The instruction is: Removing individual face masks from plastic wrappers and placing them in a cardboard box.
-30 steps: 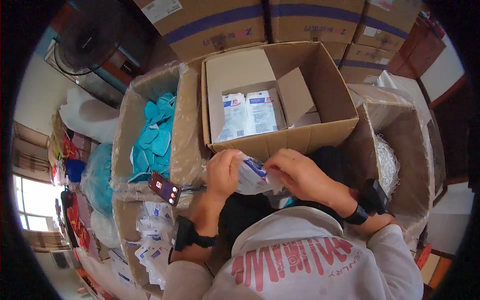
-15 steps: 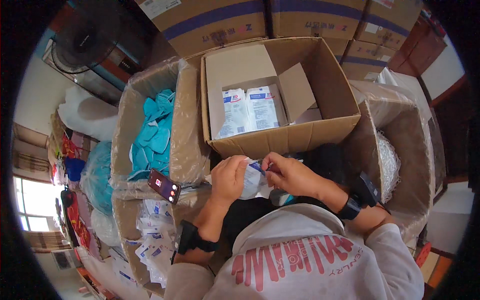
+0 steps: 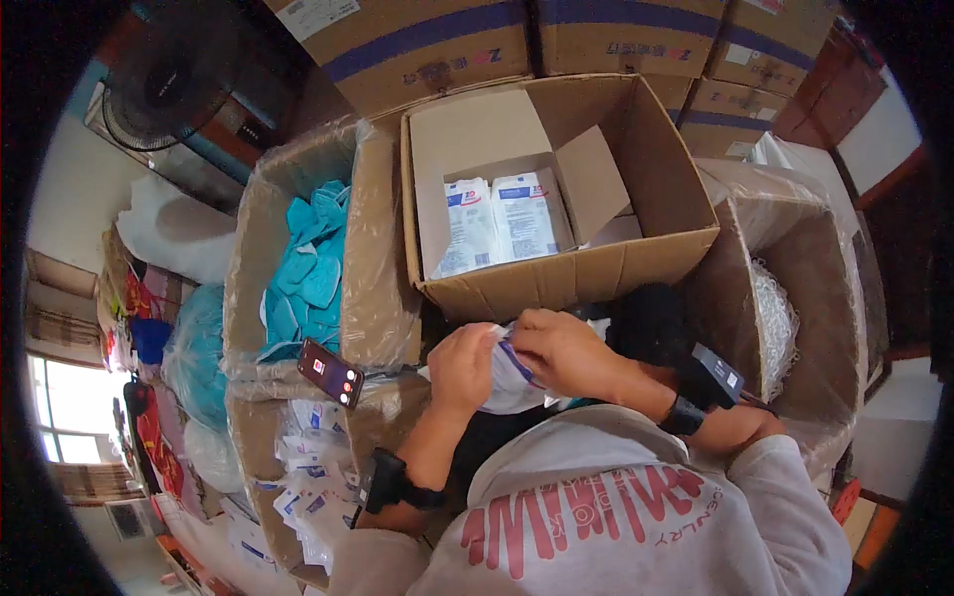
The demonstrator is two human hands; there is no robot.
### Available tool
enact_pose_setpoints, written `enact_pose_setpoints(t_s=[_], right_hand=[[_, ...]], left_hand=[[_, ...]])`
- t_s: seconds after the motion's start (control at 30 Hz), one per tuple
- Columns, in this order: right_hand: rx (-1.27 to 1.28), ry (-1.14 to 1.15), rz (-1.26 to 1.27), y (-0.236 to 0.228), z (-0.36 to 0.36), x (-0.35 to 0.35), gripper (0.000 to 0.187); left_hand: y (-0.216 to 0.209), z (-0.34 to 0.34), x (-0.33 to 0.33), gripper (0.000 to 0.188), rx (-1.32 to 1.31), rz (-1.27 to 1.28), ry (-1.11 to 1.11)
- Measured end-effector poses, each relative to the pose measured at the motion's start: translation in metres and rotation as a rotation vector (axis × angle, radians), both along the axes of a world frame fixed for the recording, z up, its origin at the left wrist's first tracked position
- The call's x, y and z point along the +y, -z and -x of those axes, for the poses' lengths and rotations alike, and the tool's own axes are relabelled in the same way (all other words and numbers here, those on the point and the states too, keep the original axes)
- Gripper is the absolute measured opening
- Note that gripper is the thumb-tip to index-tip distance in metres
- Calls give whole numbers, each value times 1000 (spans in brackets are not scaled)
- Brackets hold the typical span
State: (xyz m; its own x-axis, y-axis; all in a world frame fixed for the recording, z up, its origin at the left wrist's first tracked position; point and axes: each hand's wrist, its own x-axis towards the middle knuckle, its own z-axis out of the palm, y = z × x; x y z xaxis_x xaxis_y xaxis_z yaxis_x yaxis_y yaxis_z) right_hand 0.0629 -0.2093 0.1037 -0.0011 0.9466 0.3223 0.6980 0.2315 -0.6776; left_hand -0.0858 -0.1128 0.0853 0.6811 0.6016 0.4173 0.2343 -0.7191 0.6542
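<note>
In front of my chest is a small white plastic packet [image 3: 511, 385] with blue printing. My left hand [image 3: 461, 370] has its fingers closed on the packet's upper left edge. Close beside it, my right hand [image 3: 562, 348] is closed on the upper right edge, palm down with its fingers bent. The fingertips and whatever the packet contains are mostly hidden. Just beyond my hands is a large carton [image 3: 517, 296], in which an open inner box [image 3: 487, 119] holds stacks of filled white packets [image 3: 525, 219].
Teal folded masks [image 3: 303, 283] fill a plastic-lined box at left, with a phone [image 3: 330, 373] on its near edge. Loose white packets [image 3: 313, 487] lie in the box below. At right, a lined box [image 3: 845, 348] holds white cords [image 3: 775, 328]. Closed cartons [image 3: 636, 40] stand behind.
My right hand has moved left and turned over the packet's top edge, closer to my left hand. My left hand has shifted slightly right and down.
</note>
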Motion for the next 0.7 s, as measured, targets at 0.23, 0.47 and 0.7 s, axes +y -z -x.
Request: enact_pose_setpoints(t_s=[0.23, 0.47, 0.7], right_hand=[[1351, 467, -162, -41, -69, 7, 26], [896, 11, 249, -77, -107, -20, 24], [-174, -324, 284, -61, -25, 0, 16]], left_hand=[[7, 31, 16, 21, -87, -23, -256], [-15, 40, 16, 23, -231, -124, -18], [-28, 26, 5, 17, -189, -190, 177]])
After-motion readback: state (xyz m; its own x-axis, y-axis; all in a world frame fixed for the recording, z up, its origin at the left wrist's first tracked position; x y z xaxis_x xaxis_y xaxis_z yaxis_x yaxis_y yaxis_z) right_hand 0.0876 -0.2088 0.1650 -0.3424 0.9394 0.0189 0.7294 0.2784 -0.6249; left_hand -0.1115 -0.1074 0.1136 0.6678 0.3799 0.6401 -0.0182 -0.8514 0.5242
